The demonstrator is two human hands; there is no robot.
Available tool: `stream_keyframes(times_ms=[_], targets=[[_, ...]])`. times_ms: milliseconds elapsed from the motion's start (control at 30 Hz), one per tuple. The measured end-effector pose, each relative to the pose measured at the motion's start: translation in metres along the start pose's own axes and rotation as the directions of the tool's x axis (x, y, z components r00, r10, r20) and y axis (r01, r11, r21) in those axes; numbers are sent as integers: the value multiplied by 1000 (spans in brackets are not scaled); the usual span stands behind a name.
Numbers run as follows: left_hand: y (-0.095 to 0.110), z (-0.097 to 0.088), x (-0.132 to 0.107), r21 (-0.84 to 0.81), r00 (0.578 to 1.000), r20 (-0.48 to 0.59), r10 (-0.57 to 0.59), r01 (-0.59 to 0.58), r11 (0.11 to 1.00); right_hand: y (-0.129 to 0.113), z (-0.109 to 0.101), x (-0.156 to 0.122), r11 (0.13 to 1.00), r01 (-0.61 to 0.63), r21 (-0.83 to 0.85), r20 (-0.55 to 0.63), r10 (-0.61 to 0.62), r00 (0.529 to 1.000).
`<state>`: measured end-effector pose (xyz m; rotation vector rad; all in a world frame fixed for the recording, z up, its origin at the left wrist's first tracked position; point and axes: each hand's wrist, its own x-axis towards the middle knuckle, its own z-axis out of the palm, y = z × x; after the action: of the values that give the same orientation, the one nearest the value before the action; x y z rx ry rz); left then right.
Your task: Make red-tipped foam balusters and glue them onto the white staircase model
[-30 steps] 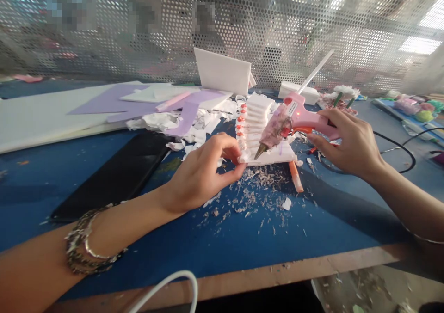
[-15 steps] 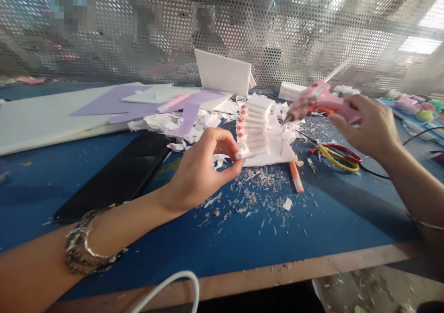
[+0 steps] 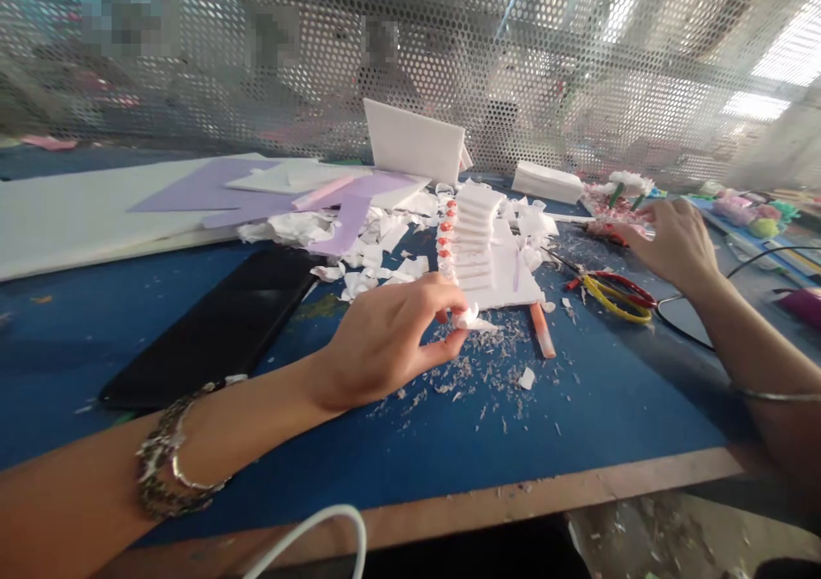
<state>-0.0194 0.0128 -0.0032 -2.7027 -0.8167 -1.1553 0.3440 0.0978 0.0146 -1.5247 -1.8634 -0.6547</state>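
Note:
My left hand [image 3: 398, 339] pinches a small crumpled white scrap [image 3: 471, 318] between thumb and fingertips, just in front of the white foam model. This model has a small stepped staircase [image 3: 473, 241], with red-dotted white pieces along its left side, standing on a white foam base [image 3: 513, 284]. At the back right, my right hand [image 3: 676, 241] is closed around the handle of a pink hot glue gun [image 3: 646, 224], low at the table; my fingers and clutter partly hide it. Yellow-and-red-handled scissors [image 3: 619, 295] lie in front of that hand.
A black phone-like slab [image 3: 218, 327] lies left. White and purple foam sheets [image 3: 192, 187] spread behind it. An orange-and-clear stick [image 3: 542, 331] and white crumbs lie near the model. Paper flowers [image 3: 629, 184] stand back right; a perforated metal screen [image 3: 436, 57] rises behind.
My right hand has moved the glue gun away from the model and down to the table. My left hand has come off the staircase's front edge, towards me, with the white scrap.

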Motion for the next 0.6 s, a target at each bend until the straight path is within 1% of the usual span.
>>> stream_keyframes(times_ms=[33,67,100,133,167,200,233,267,333,467,600], targets=[[1,0,0,6,1000,12,-12,12,1000,-26,-11,0,995,47,90,33,-50,998],[2,1,0,6,999,16,-28,28,1000,-52,-22,-1,973,121,196,64,-136,989],[3,1,0,0,999,13,-44,44,999,-77,-32,-5,932,216,291,72,-246,967],[4,2,0,-17,998,5,-55,56,998,-100,-40,-10,874,317,368,38,-354,934],[5,3,0,-40,998,-5,-60,60,997,-118,-47,-16,812,367,453,28,-425,905],[6,3,0,-65,998,-13,-62,61,996,-133,-51,-22,742,393,543,40,-491,870],[7,4,0,-90,998,-14,-63,61,994,-143,-54,-29,664,423,617,29,-555,831],[7,4,0,-113,998,-9,-63,61,992,-150,-55,-35,622,433,653,25,-589,808],[8,6,-1,-145,998,4,-57,57,988,-154,-55,-43,579,435,689,14,-611,792],[9,7,-1,-145,998,32,-48,52,988,-152,-51,-47,596,421,684,23,-594,804],[11,7,-1,-156,998,36,-52,57,986,-154,-52,-47,593,425,684,29,-604,796]])
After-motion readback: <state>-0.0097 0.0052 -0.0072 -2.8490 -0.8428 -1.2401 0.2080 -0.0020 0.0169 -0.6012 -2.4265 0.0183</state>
